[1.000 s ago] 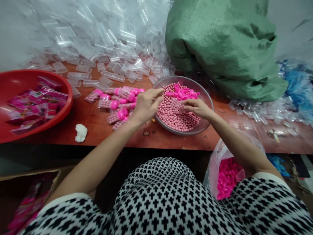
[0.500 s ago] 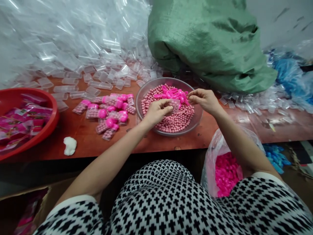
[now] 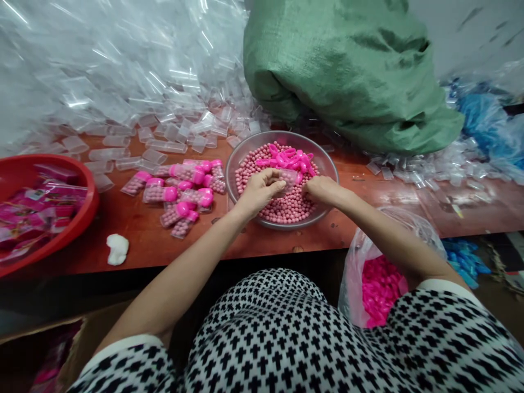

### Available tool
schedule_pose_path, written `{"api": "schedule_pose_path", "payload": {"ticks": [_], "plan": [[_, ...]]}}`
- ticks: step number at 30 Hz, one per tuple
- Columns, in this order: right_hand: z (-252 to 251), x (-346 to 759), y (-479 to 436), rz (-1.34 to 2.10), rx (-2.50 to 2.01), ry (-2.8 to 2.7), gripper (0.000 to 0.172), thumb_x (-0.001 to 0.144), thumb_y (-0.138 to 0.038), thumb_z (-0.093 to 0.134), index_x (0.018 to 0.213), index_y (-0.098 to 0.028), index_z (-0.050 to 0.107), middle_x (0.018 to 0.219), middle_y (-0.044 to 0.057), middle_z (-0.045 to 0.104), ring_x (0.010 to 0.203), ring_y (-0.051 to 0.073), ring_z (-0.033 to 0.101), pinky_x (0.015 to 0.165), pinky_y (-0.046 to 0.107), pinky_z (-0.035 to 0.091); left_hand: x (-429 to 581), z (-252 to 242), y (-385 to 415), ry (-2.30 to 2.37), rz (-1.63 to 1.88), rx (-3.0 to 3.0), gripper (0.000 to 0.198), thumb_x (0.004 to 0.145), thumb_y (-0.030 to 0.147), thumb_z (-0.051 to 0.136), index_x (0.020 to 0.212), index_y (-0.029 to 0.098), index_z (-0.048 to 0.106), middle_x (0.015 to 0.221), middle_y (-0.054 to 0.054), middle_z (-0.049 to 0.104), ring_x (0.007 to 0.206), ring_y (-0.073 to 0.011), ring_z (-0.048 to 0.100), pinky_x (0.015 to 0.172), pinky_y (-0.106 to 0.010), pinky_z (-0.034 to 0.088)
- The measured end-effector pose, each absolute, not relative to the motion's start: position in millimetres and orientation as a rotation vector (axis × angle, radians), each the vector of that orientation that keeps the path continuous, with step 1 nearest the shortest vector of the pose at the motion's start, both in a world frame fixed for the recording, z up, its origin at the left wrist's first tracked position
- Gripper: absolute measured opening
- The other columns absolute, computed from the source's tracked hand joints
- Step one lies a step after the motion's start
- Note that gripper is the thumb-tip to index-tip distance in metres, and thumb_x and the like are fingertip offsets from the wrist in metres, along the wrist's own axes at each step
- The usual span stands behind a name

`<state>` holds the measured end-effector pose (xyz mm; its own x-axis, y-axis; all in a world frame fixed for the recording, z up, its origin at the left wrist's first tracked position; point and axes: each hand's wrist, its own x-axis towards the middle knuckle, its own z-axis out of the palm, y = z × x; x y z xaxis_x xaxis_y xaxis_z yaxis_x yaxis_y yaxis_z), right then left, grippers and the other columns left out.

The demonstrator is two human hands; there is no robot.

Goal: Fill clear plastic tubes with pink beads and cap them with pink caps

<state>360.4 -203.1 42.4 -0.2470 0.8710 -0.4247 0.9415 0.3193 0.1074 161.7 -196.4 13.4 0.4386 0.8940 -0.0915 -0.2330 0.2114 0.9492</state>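
Note:
A metal bowl [image 3: 230,183] full of pink beads [image 3: 289,210] stands in front of me on the table. Bright pink plastic pieces [image 3: 290,158], some of them looped, lie heaped on the beads. My left hand [image 3: 261,191] pinches a small clear plastic tube [image 3: 289,176] sideways above the beads. What is inside the tube is hard to make out. My right hand [image 3: 321,190] dips into the bowl's right side, its fingers curled down against the beads and its fingertips hidden. Left of the bowl lie several bead-filled tubes with pink caps [image 3: 188,194].
Clear empty tubes [image 3: 172,128] pile up at the back left. A large green sack [image 3: 347,71] bulges behind the bowl. A red basin [image 3: 92,202] of pink packets and a white wad [image 3: 117,249] are on the left. A plastic bag [image 3: 350,273] of pink pieces hangs below the table's edge.
My right hand has moved down and left, from beside the heap of pink pieces to the beads, and its fingers have curled in. The left hand still holds the tube, almost unmoved.

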Motion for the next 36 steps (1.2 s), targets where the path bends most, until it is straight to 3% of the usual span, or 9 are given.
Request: {"api": "schedule_pose_path", "payload": {"ticks": [5,8,13,18,21,24,30,33,36], "plan": [[50.6,377.9,-203.6,-0.376,1.947,2.449,0.020,0.087,-0.024,0.063,0.098,-0.018,0.080,0.094,0.011,0.078,0.089,0.025,0.071,0.080,0.033,0.051,161.1,10.7,-196.2,0.759,0.910,1.200,0.036,0.067,0.023,0.078,0.101,0.016,0.070,0.090,-0.003,0.071,0.082,-0.0155,0.067,0.074,-0.030,0.059],[62.9,375.0,-208.4,-0.704,2.257,2.827,0.023,0.088,-0.036,0.064,0.095,-0.020,0.079,0.086,0.004,0.077,0.080,0.019,0.067,0.076,0.031,0.050,161.7,11.7,-196.9,0.728,0.895,1.261,0.031,0.067,0.022,0.078,0.098,0.016,0.073,0.094,-0.005,0.073,0.084,-0.0161,0.067,0.078,-0.031,0.058],[74.9,361.4,-206.2,-1.099,2.234,3.015,0.025,0.085,-0.042,0.068,0.090,-0.021,0.079,0.086,0.002,0.075,0.078,0.018,0.065,0.075,0.030,0.049,162.0,11.4,-196.8,0.675,0.920,1.266,0.030,0.068,0.024,0.080,0.096,0.015,0.075,0.097,-0.006,0.074,0.089,-0.0184,0.069,0.085,-0.036,0.058],[59.6,373.2,-185.5,-0.457,2.208,2.631,0.020,0.089,-0.027,0.061,0.089,-0.017,0.078,0.080,0.006,0.075,0.078,0.020,0.065,0.074,0.029,0.046,160.8,8.8,-196.7,0.727,1.062,1.196,0.033,0.068,0.029,0.081,0.097,0.016,0.072,0.094,-0.005,0.073,0.087,-0.0165,0.067,0.082,-0.032,0.058],[47.2,373.4,-177.8,-0.155,1.874,2.381,0.027,0.095,-0.019,0.051,0.104,-0.016,0.076,0.102,0.014,0.075,0.093,0.025,0.068,0.078,0.031,0.047,160.2,8.8,-197.1,0.770,1.148,1.156,0.036,0.069,0.035,0.082,0.097,0.017,0.070,0.090,-0.003,0.071,0.082,-0.0150,0.065,0.077,-0.029,0.058],[39.8,367.3,-173.1,0.010,1.657,2.327,0.038,0.101,-0.017,0.037,0.121,-0.016,0.069,0.125,0.019,0.067,0.107,0.028,0.066,0.075,0.032,0.048,160.0,8.8,-197.6,0.762,1.150,1.163,0.039,0.068,0.039,0.083,0.098,0.017,0.069,0.090,-0.003,0.070,0.081,-0.0148,0.065,0.077,-0.029,0.058],[37.6,372.6,-168.0,0.160,1.591,2.464,0.032,0.100,-0.021,0.043,0.112,-0.013,0.071,0.121,0.019,0.068,0.114,0.030,0.061,0.084,0.035,0.048,160.7,5.9,-197.5,0.762,1.177,1.122,0.043,0.067,0.040,0.083,0.100,0.016,0.069,0.089,-0.002,0.069,0.081,-0.0151,0.065,0.077,-0.030,0.058],[37.8,378.6,-170.6,-0.027,1.921,2.601,0.024,0.096,-0.027,0.053,0.101,-0.014,0.073,0.108,0.014,0.074,0.100,0.025,0.065,0.083,0.033,0.048,161.0,4.8,-196.9,0.757,1.180,1.131,0.041,0.068,0.039,0.083,0.099,0.015,0.069,0.089,-0.003,0.069,0.082,-0.0151,0.066,0.076,-0.030,0.059],[35.7,378.5,-174.1,-0.670,2.302,2.460,0.018,0.092,-0.028,0.058,0.091,-0.015,0.071,0.078,0.006,0.074,0.072,0.019,0.067,0.070,0.030,0.049,161.1,4.2,-196.2,0.744,1.176,1.143,0.040,0.069,0.039,0.083,0.098,0.016,0.069,0.087,-0.002,0.069,0.079,-0.0146,0.066,0.073,-0.029,0.059]]}}
